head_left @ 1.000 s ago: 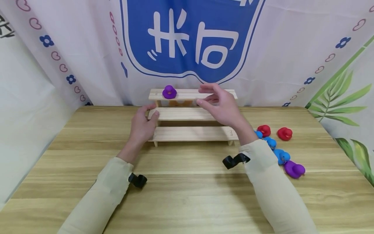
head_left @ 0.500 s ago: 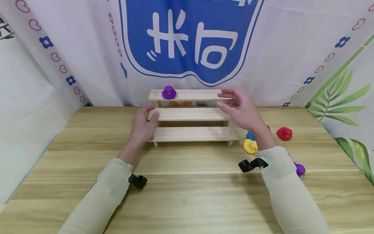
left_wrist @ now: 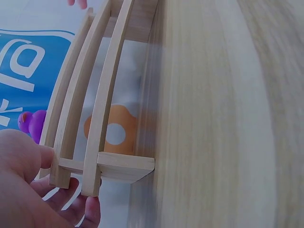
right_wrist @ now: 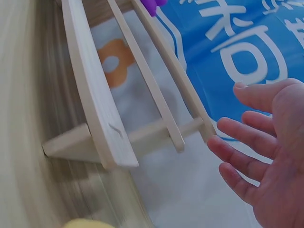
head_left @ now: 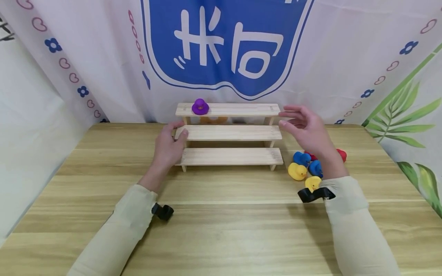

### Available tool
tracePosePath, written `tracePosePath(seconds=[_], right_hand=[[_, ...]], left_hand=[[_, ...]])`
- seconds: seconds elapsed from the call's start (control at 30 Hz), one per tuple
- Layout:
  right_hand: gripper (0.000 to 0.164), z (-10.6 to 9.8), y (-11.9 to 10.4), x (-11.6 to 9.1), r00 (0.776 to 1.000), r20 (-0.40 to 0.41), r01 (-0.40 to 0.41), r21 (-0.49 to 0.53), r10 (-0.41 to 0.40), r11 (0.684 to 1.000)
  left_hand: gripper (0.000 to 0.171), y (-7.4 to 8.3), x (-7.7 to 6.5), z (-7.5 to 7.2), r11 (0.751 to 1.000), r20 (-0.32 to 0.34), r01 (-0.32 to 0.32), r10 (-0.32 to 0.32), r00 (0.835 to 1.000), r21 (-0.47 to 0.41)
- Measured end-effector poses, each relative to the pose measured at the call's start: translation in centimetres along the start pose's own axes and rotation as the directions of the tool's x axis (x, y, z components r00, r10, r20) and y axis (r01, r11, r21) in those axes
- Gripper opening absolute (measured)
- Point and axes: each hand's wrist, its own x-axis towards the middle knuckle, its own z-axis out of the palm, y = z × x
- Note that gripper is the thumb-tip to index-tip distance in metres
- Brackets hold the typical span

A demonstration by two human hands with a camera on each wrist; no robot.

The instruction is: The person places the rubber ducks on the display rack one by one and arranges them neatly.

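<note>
One pale wooden three-tier rack (head_left: 233,155), one purple toy duck (head_left: 200,107) on its top board beyond the left hand (head_left: 167,148), plus two yellow ducks (head_left: 297,171), two blue ducks (head_left: 302,158) and two partly hidden red ducks (head_left: 342,154) near the right hand (head_left: 306,126). Gripping the rack's left end with the left hand; right hand spread wide beside the other. Only in the left wrist view: fingertips (left_wrist: 92,206) by the lower board ends (left_wrist: 90,187).
</note>
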Motion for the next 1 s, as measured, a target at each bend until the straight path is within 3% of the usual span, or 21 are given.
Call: tracePosePath(seconds=[0.33, 0.63, 1.0], right_hand=[[0.062, -2.4, 1.9, -0.3, 0.995, -0.054, -0.085, -0.038, 0.083, 0.996], [0.062, -4.4, 3.4, -0.9, 0.989, -0.108, -0.111, -0.072, 0.103, 0.991], [0.061, -7.2, 5.6, -1.8, 0.980, -0.101, -0.173, -0.007, 0.172, 0.985]], left_hand=[[0.047, 0.1, 0.0, -0.1, 1.000, -0.002, -0.003, 0.003, 1.000, 0.009], [0.047, 0.1, 0.1, 0.0, 1.000, -0.006, -0.018, 0.018, 1.000, 0.012], [0.047, 0.0, 0.1, 0.0, 1.000, -0.004, -0.005, 0.005, 1.000, -0.001]])
